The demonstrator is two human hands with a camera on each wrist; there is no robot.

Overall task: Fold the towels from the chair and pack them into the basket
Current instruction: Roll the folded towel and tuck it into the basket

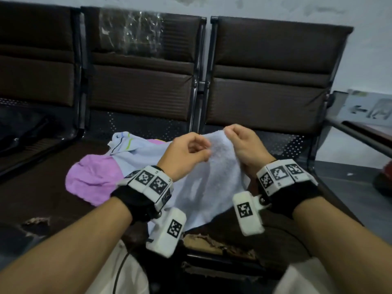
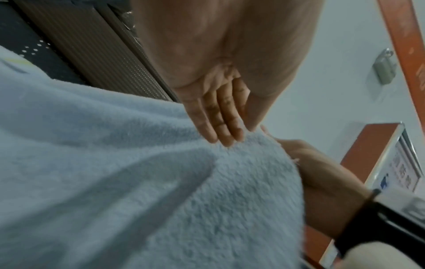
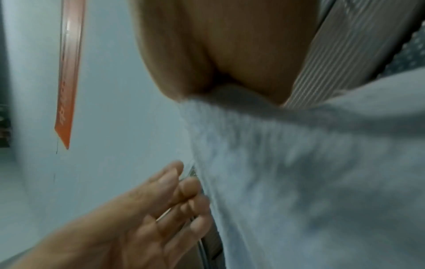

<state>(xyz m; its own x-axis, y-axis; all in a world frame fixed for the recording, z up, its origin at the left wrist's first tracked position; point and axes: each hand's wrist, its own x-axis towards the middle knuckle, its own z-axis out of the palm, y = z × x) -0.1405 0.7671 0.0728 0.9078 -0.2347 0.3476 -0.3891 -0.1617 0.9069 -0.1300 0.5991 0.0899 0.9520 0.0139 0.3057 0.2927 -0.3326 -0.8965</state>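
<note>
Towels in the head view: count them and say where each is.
3 visible: a white towel held up by both hands, a pale striped towel and a pink towel heaped on the chair seat. More may lie hidden beneath.

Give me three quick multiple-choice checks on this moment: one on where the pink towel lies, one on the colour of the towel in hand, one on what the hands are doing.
1. Where is the pink towel?
A. On the chair seat, left of the hands
B. Hung over a chair back
C. On the floor

2. What colour is the towel being held?
A. Pink
B. Pale blue-white
C. Dark brown

3. What state are the hands in?
A. Both flat on the seat, holding nothing
B. Only the left hand holds it
C. Both hold the towel's top edge

Answers:
1 A: the head view shows it bunched on the chair seat beside the left hand.
2 B: the fluffy cloth looks pale blue-white in all three views.
3 C: the left hand and right hand each grip the upper edge, and the towel hangs below them.
</note>
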